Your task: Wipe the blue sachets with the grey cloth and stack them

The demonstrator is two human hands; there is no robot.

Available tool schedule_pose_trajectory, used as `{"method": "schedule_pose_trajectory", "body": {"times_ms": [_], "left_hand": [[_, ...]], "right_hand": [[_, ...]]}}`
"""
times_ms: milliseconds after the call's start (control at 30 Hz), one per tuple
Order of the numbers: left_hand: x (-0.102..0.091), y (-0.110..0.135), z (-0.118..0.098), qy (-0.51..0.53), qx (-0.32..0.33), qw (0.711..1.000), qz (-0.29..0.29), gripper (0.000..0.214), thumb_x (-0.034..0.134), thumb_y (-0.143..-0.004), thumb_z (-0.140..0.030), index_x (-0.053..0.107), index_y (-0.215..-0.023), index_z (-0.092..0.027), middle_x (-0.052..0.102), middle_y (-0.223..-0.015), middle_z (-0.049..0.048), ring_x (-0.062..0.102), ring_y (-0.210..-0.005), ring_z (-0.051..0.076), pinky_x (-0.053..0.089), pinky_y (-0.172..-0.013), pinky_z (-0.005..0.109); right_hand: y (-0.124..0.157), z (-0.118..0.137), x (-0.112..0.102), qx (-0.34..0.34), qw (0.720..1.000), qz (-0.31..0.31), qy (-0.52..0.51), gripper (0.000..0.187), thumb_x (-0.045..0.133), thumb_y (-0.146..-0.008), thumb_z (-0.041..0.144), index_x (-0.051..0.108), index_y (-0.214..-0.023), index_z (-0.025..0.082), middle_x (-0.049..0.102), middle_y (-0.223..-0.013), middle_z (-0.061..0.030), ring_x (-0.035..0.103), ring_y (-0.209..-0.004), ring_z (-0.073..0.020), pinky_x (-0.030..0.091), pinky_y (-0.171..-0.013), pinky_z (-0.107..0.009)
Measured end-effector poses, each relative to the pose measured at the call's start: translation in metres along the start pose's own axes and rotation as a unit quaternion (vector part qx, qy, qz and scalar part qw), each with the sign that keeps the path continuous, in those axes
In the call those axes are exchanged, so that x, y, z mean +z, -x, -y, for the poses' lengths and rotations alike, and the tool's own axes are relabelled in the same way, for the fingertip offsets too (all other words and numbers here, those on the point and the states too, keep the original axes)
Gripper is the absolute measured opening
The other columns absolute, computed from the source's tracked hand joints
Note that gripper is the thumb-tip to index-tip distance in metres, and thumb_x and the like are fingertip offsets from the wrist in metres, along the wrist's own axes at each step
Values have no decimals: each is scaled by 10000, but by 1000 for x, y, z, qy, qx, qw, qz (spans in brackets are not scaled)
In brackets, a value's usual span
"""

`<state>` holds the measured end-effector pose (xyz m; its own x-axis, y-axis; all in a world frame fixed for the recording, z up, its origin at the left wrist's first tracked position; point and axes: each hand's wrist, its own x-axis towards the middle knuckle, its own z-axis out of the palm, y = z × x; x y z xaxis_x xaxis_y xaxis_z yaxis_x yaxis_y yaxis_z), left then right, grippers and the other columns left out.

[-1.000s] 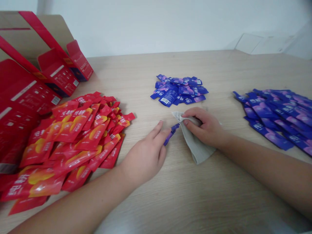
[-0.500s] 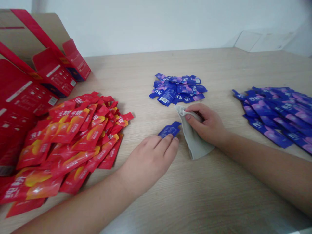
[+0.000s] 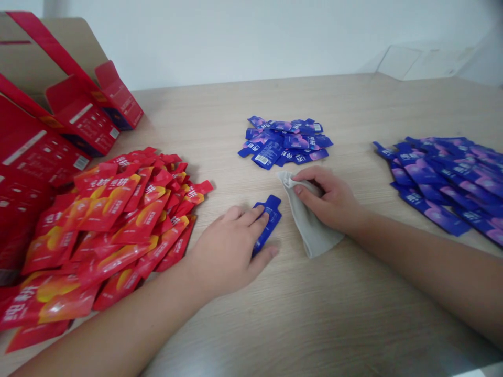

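Note:
A blue sachet (image 3: 271, 215) with a narrow spout end lies on the table at the centre. My left hand (image 3: 231, 248) rests over its left side, fingertips on the sachet and thumb stretched apart along its near end. Just to the right, my right hand (image 3: 328, 196) is closed on a folded grey cloth (image 3: 308, 225), pinching its white-edged upper corner between thumb and fingers. The cloth's lower part hangs down to the tabletop. Beyond both hands sits a small pile of blue and purple sachets (image 3: 286, 140).
A large heap of red and orange sachets (image 3: 121, 209) covers the left side. Behind it stand red cardboard boxes (image 3: 86, 123) with open flaps. Many more blue sachets (image 3: 448, 178) lie spread out at the right. A white wall (image 3: 251, 42) borders the wooden table (image 3: 314, 324) at the back.
My left hand has shifted slightly left and spread its thumb, and the blue sachet under it has turned more upright, with more of it showing. My right hand still holds the cloth.

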<state>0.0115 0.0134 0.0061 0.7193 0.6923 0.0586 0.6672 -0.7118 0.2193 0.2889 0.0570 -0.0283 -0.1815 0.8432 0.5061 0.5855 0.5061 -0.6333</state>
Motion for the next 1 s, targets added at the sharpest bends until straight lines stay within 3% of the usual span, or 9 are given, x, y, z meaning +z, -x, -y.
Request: {"method": "schedule_pose_trajectory", "body": {"times_ms": [100, 200, 300, 367, 467, 533, 600, 767, 1000], "left_hand": [[-3, 2, -6, 57, 7, 998, 32, 871, 633, -960, -744, 583, -1524, -82, 545, -1605, 248, 578, -1437, 411, 498, -1177, 530], [0, 3, -5, 97, 7, 995, 24, 1117, 769, -821, -804, 444, -1617, -90, 499, -1639, 262, 538, -1486, 408, 445, -1228, 530], [9, 1, 0, 94, 2, 995, 18, 1388, 800, -693, -899, 253, -1693, -108, 400, -1695, 292, 385, -1585, 462, 253, -1303, 660], [15, -1, 2, 83, 1, 996, 32, 1450, 794, -687, -909, 161, -1707, -96, 302, -1730, 320, 257, -1640, 467, 120, -1321, 699], [19, -3, 0, 83, -13, 996, 42, 1468, 832, -690, -863, 98, -1711, -104, 225, -1754, 322, 194, -1664, 435, 69, -1335, 680], [19, -4, -2, 97, -16, 994, 44, 1491, 862, -677, -832, 59, -1714, -121, 240, -1753, 312, 204, -1664, 422, 70, -1337, 675], [18, -4, -4, 109, -17, 993, 46, 1461, 885, -696, -768, 51, -1714, -135, 275, -1747, 299, 238, -1658, 410, 83, -1339, 667], [18, -6, -1, 120, -30, 992, 39, 1239, 856, -797, -611, 159, -1702, -132, 340, -1729, 279, 345, -1624, 385, 131, -1347, 638], [19, -7, 4, 109, -28, 993, 40, 1105, 796, -833, -735, 367, -1662, -144, 375, -1740, 188, 189, -1671, 395, 150, -1355, 624]], "right_hand": [[0, 0, 1, -18, 1000, 8, 1, 151, 671, -1020, 319, 717, -1163, 299, 756, -1130, -51, 708, -1057, -270, 576, -968, -473], [-1, 0, 0, -42, 999, 16, 0, 134, 666, -1021, 307, 715, -1145, 296, 759, -1131, -53, 714, -1057, -271, 579, -967, -474], [2, 6, -2, -74, 997, 32, -11, 162, 668, -1016, 279, 703, -1174, 276, 755, -1133, -56, 713, -1062, -261, 582, -969, -460], [8, 18, -4, -94, 994, 56, -27, 213, 662, -1015, 239, 689, -1225, 256, 747, -1152, -67, 705, -1084, -245, 580, -977, -433], [21, 44, -3, -150, 969, 184, -62, 236, 643, -1010, 175, 706, -1231, 224, 737, -1203, -83, 689, -1114, -219, 570, -976, -378], [27, 61, 1, -184, 937, 291, -56, 186, 644, -997, 147, 741, -1139, 217, 754, -1154, -62, 680, -1086, -210, 549, -1002, -376], [29, 71, 7, -188, 917, 351, -23, 149, 657, -984, 128, 756, -1046, 222, 769, -1079, -29, 667, -1061, -206, 516, -1046, -395], [27, 66, 15, -176, 926, 333, 20, 165, 660, -958, 97, 767, -1014, 210, 763, -1058, -33, 666, -1059, -221, 512, -1027, -434], [25, 53, 6, -188, 939, 285, 43, 152, 624, -1021, 154, 749, -1096, 196, 758, -1139, -83, 680, -1090, -241, 533, -1025, -434]]}}
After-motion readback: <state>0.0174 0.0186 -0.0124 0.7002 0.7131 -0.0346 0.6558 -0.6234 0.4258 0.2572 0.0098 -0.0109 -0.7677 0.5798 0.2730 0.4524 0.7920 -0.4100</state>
